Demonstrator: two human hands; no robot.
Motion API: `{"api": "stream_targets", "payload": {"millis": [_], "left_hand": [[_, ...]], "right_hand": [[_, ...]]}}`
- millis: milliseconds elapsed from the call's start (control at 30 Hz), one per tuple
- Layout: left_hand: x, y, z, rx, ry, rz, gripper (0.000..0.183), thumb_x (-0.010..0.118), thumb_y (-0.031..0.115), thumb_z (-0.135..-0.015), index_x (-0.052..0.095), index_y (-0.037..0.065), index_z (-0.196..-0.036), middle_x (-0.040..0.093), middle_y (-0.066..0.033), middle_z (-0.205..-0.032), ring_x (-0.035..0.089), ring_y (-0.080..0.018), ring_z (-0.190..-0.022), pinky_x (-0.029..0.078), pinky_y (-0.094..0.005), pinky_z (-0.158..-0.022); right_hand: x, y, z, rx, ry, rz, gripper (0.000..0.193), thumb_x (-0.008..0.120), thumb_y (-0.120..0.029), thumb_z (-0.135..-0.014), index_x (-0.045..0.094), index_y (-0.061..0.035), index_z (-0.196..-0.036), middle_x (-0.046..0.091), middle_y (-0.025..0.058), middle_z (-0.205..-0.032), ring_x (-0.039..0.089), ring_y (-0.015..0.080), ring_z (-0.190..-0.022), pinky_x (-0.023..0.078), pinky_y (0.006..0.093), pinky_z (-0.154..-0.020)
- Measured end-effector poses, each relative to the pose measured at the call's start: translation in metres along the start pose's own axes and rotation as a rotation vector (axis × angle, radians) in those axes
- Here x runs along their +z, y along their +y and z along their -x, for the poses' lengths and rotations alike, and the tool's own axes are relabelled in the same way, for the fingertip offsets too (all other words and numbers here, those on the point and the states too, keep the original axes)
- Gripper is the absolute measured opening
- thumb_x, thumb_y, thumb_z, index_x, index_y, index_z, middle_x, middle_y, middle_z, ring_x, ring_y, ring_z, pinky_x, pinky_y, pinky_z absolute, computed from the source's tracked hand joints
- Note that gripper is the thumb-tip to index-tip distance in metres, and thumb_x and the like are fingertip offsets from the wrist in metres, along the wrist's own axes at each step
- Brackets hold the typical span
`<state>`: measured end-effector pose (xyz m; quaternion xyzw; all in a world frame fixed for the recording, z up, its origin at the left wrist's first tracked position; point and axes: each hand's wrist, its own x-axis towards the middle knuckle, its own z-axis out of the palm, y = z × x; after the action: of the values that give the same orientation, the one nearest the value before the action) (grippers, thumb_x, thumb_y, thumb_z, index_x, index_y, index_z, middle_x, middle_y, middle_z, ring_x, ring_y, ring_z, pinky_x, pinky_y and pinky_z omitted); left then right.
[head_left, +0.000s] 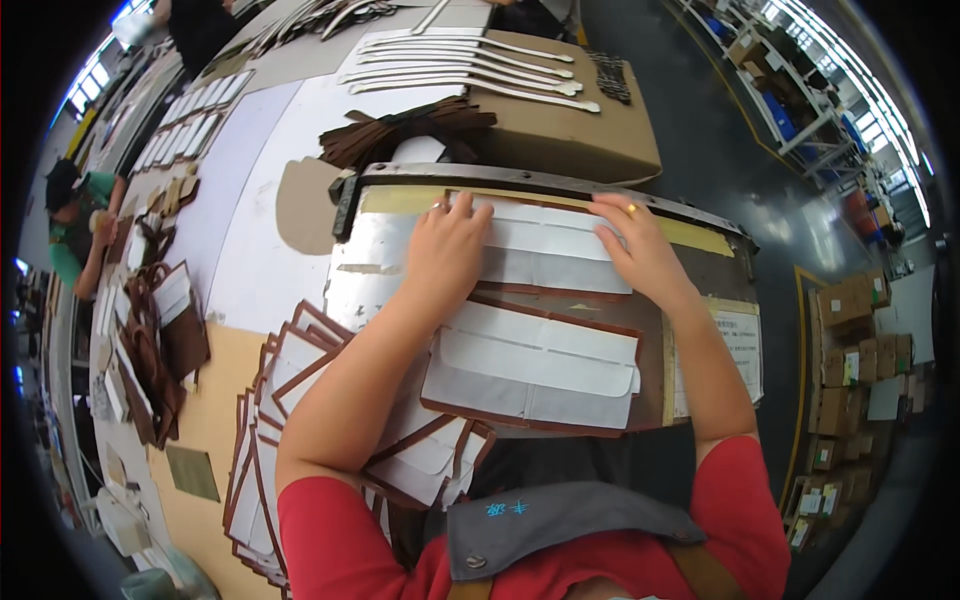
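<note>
A brown-edged panel (545,245) with a white backing lies on the metal work plate (350,300), along its far bar. My left hand (452,240) rests on the panel's left end, fingers apart and reaching to the far edge. At the right end, my right hand (640,245) touches the panel's far corner, its thumb spread from the forefinger. Both hands are open and press on the panel rather than wrapping round it. Nearer to me lies a second such panel (530,362), flat, with neither hand on it.
Fanned brown-edged panels (262,480) are stacked at my left, partly under my left arm. Beyond the metal bar (520,180) stand a bundle of brown strips (400,132) and a cardboard box (570,135) carrying white strips. A co-worker (80,220) sits far left; cartons (850,360) stand right.
</note>
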<state>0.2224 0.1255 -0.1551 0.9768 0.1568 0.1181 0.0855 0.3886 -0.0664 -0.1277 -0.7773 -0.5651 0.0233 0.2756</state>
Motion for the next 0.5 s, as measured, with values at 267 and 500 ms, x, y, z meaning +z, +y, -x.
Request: {"api": "stream_targets", "payload": {"millis": [267, 500], "left_hand": [[0.014, -0.024, -0.001, 0.056, 0.187, -0.069, 0.042, 0.056, 0.028, -0.086, 0.049, 0.004, -0.12, 0.05, -0.0086, -0.116, 0.051, -0.025, -0.11, 0.025, -0.0437, -0.103], [0.011, -0.011, 0.002, 0.08, 0.134, -0.114, 0.037, 0.054, 0.024, -0.089, 0.049, 0.006, -0.12, 0.054, -0.0087, -0.113, 0.056, -0.0251, -0.102, 0.03, -0.0464, -0.104]], "right_hand": [[0.081, -0.026, -0.072, -0.32, 0.063, 0.0, 0.025, 0.06, -0.013, -0.082, 0.061, -0.0032, -0.104, 0.057, 0.0117, -0.098, 0.053, 0.0295, -0.097, 0.044, 0.0388, -0.086], [0.042, -0.013, -0.049, -0.086, -0.066, 0.211, 0.018, 0.064, -0.019, -0.08, 0.06, -0.005, -0.09, 0.057, 0.0086, -0.096, 0.054, 0.0256, -0.095, 0.046, 0.0369, -0.078]]}}
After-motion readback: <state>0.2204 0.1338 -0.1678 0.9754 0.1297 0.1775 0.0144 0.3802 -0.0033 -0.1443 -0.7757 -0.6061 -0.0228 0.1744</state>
